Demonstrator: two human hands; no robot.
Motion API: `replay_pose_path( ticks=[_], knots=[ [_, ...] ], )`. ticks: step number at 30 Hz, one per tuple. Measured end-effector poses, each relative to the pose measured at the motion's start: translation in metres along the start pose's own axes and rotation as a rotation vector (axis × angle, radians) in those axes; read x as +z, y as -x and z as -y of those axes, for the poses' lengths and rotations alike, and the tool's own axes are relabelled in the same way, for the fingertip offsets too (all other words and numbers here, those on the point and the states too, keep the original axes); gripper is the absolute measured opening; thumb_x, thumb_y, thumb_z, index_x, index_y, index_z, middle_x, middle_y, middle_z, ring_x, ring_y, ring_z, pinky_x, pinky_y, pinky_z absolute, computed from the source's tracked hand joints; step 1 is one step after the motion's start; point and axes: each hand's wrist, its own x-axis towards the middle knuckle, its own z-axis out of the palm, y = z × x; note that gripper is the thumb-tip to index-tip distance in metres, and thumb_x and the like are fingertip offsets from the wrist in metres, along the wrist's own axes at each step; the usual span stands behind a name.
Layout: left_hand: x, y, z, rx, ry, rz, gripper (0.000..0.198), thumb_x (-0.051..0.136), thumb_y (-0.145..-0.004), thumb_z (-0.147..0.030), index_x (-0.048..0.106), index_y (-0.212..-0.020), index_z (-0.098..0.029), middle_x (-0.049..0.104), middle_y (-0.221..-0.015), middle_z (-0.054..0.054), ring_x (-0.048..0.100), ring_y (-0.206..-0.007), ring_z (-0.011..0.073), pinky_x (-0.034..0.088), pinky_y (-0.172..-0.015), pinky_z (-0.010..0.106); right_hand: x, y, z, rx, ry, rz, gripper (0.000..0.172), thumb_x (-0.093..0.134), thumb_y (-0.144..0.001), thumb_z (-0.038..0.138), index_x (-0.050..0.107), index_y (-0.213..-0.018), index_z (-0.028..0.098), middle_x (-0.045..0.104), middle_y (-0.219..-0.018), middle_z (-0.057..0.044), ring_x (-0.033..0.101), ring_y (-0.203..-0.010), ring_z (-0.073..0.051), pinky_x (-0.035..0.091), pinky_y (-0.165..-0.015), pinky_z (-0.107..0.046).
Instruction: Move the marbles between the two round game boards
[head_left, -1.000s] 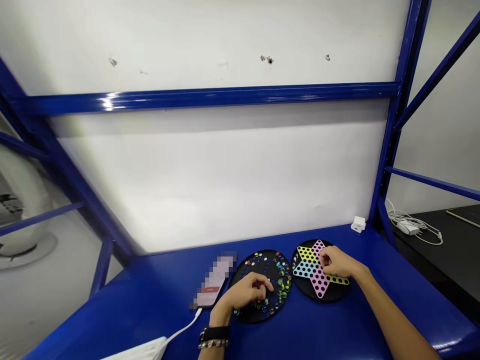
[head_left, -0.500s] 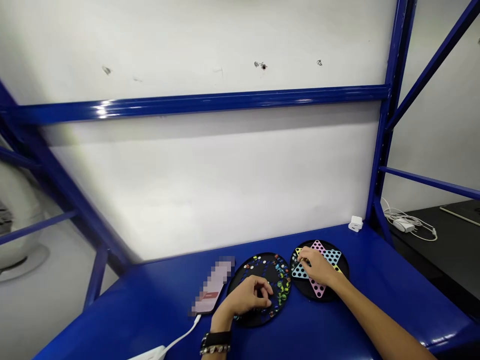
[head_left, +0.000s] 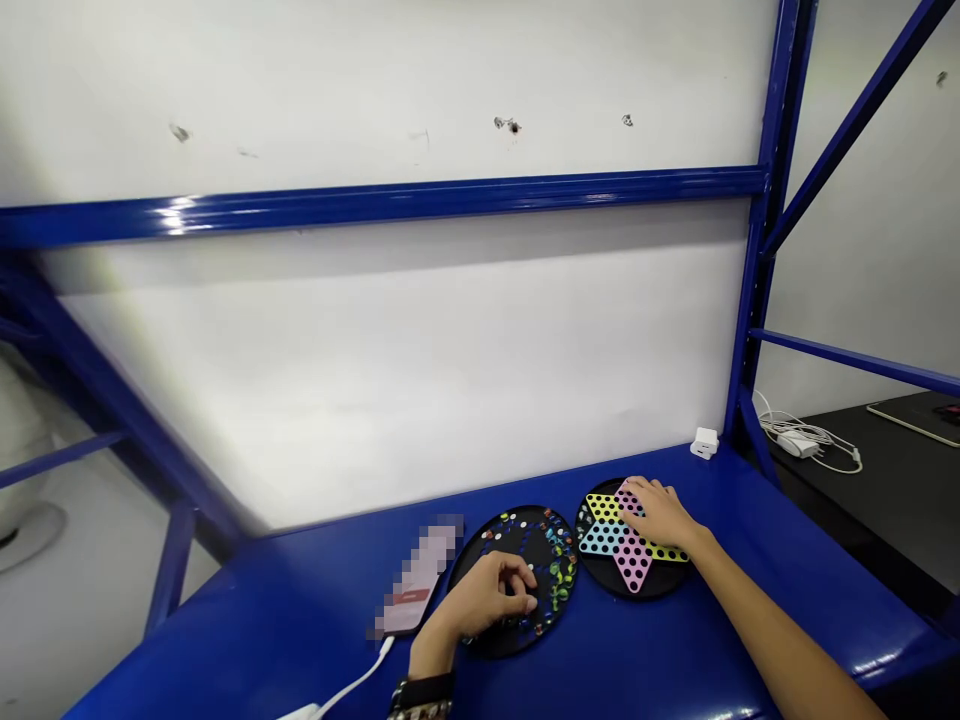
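My right hand reaches over the star-shaped Chinese checkers board, fingers stretched across its upper right part with the thumb apart; nothing shows in them. The board has pink, yellow and light blue points full of dark holes and lies in a black round tray. A few clear marbles sit at that tray's left edge. Above another black round tray, my left hand curls its fingers toward the thumb; whatever is inside the curl is hidden. Colourful glass marbles lie mostly along this tray's right side.
A phone with a white cable lies left of the trays on the blue tabletop. White adapters stand at the back right. Blue frame posts rise against the white wall. Beyond are coiled white cables.
My right hand has moved from the star's left side to its upper right, and its pinched fingers have stretched out. My left hand keeps its curl over the marble tray. The view has shifted slightly.
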Motion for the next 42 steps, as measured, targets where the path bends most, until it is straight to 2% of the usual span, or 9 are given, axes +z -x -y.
replay_pose_path(
  ticks=[4,8,14,21,26,29,34,38,42],
  knots=[
    [0.007,0.000,-0.005,-0.015,-0.003,-0.019,0.033,0.074,-0.063,-0.038,0.068,-0.087,-0.015,0.071,-0.069,0.000,0.058,-0.063,0.0138,0.038,-0.061,0.024,-0.001,0.002,0.004,-0.018,0.001,0.015,0.047,0.046,-0.090,0.049,0.055,-0.131,0.027,0.044,-0.147,-0.008,0.042,-0.127,-0.035,0.031,-0.102,-0.053],
    [0.008,0.000,-0.009,-0.025,-0.051,-0.037,0.032,0.074,-0.062,-0.036,0.068,-0.086,-0.016,0.071,-0.070,0.000,0.054,-0.059,0.0129,0.036,-0.058,0.024,-0.004,0.004,0.007,-0.048,-0.001,-0.015,0.039,0.050,-0.088,0.047,0.060,-0.120,0.027,0.054,-0.133,-0.008,0.050,-0.114,-0.030,0.035,-0.098,-0.050],
    [0.006,-0.017,-0.038,0.120,-0.232,-0.454,0.026,0.061,-0.080,-0.044,0.069,-0.081,-0.020,0.069,-0.073,0.000,0.052,-0.062,0.0144,0.036,-0.061,0.026,-0.002,0.003,0.005,-0.050,0.013,-0.045,0.037,0.053,-0.086,0.051,0.061,-0.112,0.026,0.057,-0.122,-0.008,0.052,-0.106,-0.028,0.039,-0.091,-0.045],
    [0.033,-0.066,-0.072,0.230,-0.375,-0.357,0.023,0.060,-0.085,-0.043,0.073,-0.086,-0.024,0.073,-0.084,0.003,0.062,-0.078,0.0200,0.040,-0.072,0.028,0.001,0.003,0.007,-0.058,0.042,-0.075,0.035,0.053,-0.086,0.048,0.060,-0.112,0.025,0.056,-0.122,-0.008,0.052,-0.106,-0.028,0.038,-0.090,-0.043],
    [0.047,-0.072,-0.063,0.283,-0.460,-0.423,0.020,0.055,-0.088,-0.036,0.071,-0.084,-0.024,0.072,-0.094,0.004,0.062,-0.090,0.0219,0.042,-0.080,0.031,-0.001,0.006,0.010,-0.061,0.026,-0.076,0.032,0.053,-0.086,0.046,0.060,-0.109,0.025,0.056,-0.123,-0.008,0.051,-0.108,-0.028,0.038,-0.092,-0.043],
    [0.037,-0.064,-0.053,0.276,-0.414,-0.505,0.028,0.047,-0.093,-0.039,0.069,-0.085,-0.023,0.070,-0.096,0.005,0.062,-0.092,0.0217,0.044,-0.081,0.032,-0.001,0.006,0.010,-0.057,0.021,-0.085,0.032,0.053,-0.086,0.046,0.060,-0.109,0.025,0.056,-0.121,-0.007,0.052,-0.105,-0.028,0.038,-0.089,-0.043],
    [0.012,-0.056,-0.027,0.127,-0.476,-0.711,0.034,0.035,-0.098,-0.036,0.066,-0.101,-0.023,0.068,-0.108,0.006,0.060,-0.103,0.0234,0.043,-0.088,0.034,0.001,0.004,0.011,-0.006,-0.004,-0.123,0.030,0.055,-0.084,0.051,0.060,-0.096,0.024,0.057,-0.110,-0.007,0.054,-0.098,-0.026,0.037,-0.086,-0.042],
    [0.010,-0.058,-0.015,0.090,-0.520,-0.616,0.032,0.038,-0.096,-0.031,0.067,-0.108,-0.024,0.067,-0.114,0.005,0.058,-0.108,0.0244,0.043,-0.091,0.036,0.003,0.003,0.012,0.038,-0.019,-0.164,0.030,0.053,-0.085,0.052,0.059,-0.084,0.022,0.057,-0.101,-0.006,0.055,-0.093,-0.024,0.036,-0.084,-0.040],
    [0.018,-0.060,-0.017,0.145,-0.521,-0.519,0.029,0.044,-0.093,-0.029,0.069,-0.106,-0.023,0.067,-0.111,0.006,0.058,-0.105,0.0238,0.042,-0.094,0.036,0.004,0.003,0.013,0.041,-0.014,-0.190,0.030,0.051,-0.087,0.051,0.058,-0.081,0.022,0.056,-0.099,-0.006,0.056,-0.090,-0.023,0.035,-0.082,-0.039]
  ],
)
